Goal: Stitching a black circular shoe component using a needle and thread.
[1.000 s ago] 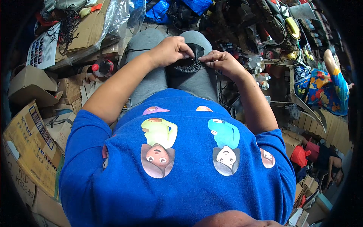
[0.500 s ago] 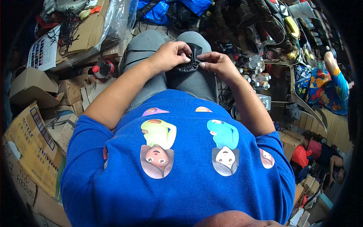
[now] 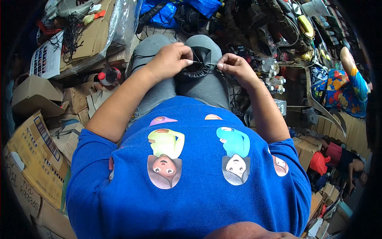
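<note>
Head view: left hand [image 3: 169,59] gripping black leather shoe upper with gathered stitched edge [image 3: 197,63], resting on grey-trousered knees [image 3: 207,85]. Right hand [image 3: 232,65] pinching thin needle [image 3: 205,63], pulling thread sideways. Hand-stitching step likely underway; next stitch needing careful needle placement along edge.

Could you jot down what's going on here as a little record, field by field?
Setting: a person seated among clutter, seen from above
Left hand: grips a black shoe upper resting on the knees
Right hand: pinches a thin needle or thread that runs across to the upper
Clothing: blue printed shirt, grey trousers
To the person's left: cardboard boxes, a dark bottle with a red cap
To the person's right: small white spools, too small to tell more
</note>
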{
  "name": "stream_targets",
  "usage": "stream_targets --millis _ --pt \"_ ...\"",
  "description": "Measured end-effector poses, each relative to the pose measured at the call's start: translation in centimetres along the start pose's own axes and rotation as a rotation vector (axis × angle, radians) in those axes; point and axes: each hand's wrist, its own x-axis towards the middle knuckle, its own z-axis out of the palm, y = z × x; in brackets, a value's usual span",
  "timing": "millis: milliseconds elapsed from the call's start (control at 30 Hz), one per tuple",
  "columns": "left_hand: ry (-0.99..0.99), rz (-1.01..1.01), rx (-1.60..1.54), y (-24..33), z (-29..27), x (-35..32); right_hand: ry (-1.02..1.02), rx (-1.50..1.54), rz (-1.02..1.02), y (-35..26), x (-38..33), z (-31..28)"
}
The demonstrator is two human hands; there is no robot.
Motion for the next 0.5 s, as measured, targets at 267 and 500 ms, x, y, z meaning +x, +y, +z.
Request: stream_targets --millis 267,500 --pt "-0.144 0.038 0.142 1.3 0.3 1.1 -0.042 -0.023 0.079 0.4 -2.9 -1.9" --pt "-0.191 0.083 0.142 1.3 0.3 1.4 0.123 -0.067 -0.081 -2.2 -1.4 -3.8"
